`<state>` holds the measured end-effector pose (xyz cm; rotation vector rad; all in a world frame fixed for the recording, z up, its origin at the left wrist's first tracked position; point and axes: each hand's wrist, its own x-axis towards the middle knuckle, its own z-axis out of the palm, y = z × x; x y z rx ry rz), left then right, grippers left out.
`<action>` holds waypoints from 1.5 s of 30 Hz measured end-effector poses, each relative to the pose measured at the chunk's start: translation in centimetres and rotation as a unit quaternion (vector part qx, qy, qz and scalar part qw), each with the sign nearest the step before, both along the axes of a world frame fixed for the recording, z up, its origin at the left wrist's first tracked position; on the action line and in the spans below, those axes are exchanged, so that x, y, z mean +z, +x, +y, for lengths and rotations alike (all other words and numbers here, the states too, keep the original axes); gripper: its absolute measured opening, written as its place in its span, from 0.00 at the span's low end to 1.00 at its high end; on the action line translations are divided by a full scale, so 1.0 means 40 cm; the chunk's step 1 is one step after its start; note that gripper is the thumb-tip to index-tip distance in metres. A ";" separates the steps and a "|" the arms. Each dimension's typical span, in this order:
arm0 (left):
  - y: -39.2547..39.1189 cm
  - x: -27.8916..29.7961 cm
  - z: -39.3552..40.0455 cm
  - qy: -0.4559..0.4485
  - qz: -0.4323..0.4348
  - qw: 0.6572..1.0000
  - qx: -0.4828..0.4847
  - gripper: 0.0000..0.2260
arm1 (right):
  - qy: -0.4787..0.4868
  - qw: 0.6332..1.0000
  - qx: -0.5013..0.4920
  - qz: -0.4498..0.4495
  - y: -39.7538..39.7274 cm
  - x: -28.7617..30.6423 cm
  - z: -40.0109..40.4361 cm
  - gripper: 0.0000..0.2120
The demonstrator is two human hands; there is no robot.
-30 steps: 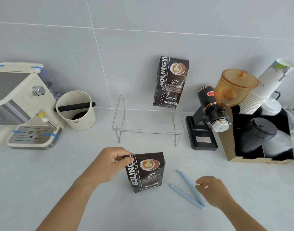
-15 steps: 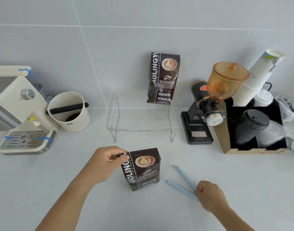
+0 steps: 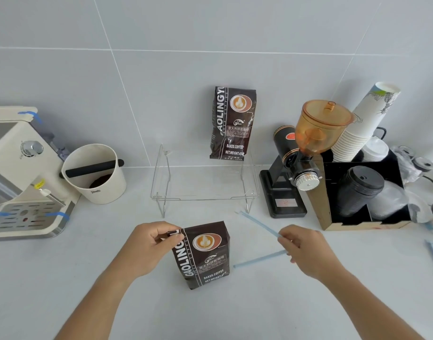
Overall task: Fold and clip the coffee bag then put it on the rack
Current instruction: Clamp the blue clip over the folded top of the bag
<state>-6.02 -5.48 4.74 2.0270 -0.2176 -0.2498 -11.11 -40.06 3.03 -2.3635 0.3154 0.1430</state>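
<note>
The folded top of the near coffee bag (image 3: 205, 253), upright on the counter (image 3: 63, 278), is pinched by the left hand (image 3: 149, 246). To its right, an opened blue sealing clip (image 3: 259, 241) is gripped by the right hand (image 3: 306, 251), with the clear rack (image 3: 203, 185) just beyond.

An espresso machine (image 3: 21, 173) stands at 9 o'clock on the pale tabletop (image 3: 63, 278), blue tape on its edges; just beside it, a cream knock box (image 3: 95, 174) with a black bar across its mouth and dark grounds inside; at 2 o'clock a black grinder (image 3: 288, 173) with an amber hopper (image 3: 321, 126); at 3 o'clock a box (image 3: 365, 195) holding black lids (image 3: 361, 187); behind it, stacked paper cups (image 3: 360, 126) lean on the grey tiled wall (image 3: 161, 69).
</note>
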 end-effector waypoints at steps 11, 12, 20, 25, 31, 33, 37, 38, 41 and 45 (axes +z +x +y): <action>-0.021 -0.019 -0.025 -0.013 0.040 0.999 -0.002 0.12 | 0.174 0.980 -0.085 -0.053 -0.002 0.138 -0.002 0.06; -0.032 0.002 0.020 -0.027 0.023 0.999 0.041 0.12 | 0.194 0.978 -0.044 -0.064 0.044 0.168 0.054 0.06; -0.029 -0.012 0.010 -0.115 0.043 0.990 0.068 0.08 | 0.224 0.973 0.035 -0.032 0.098 0.189 0.173 0.03; -0.041 -0.029 -0.008 -0.178 0.062 0.977 0.099 0.08 | 0.215 0.976 0.044 0.002 0.117 0.153 0.204 0.03; -0.057 -0.036 -0.022 -0.175 0.028 0.974 0.141 0.08 | 0.210 0.975 0.066 0.015 0.128 0.137 0.232 0.07; -0.059 -0.036 -0.029 -0.177 0.022 0.972 0.156 0.08 | 0.216 0.974 0.071 0.021 0.130 0.134 0.234 0.08; -0.058 -0.039 -0.034 -0.175 0.016 0.969 0.177 0.10 | 0.271 0.957 0.089 0.048 0.136 0.131 0.226 0.09; -0.058 -0.039 -0.034 -0.171 0.014 0.969 0.178 0.10 | 0.289 0.951 0.095 0.059 0.138 0.131 0.220 0.09; -0.058 -0.041 -0.032 -0.166 0.013 0.969 0.183 0.09 | 0.321 0.931 0.138 0.102 0.141 0.135 0.198 0.07; -0.054 -0.035 -0.028 -0.154 0.019 0.973 0.173 0.07 | 0.298 0.931 0.163 0.131 0.144 0.134 0.186 0.12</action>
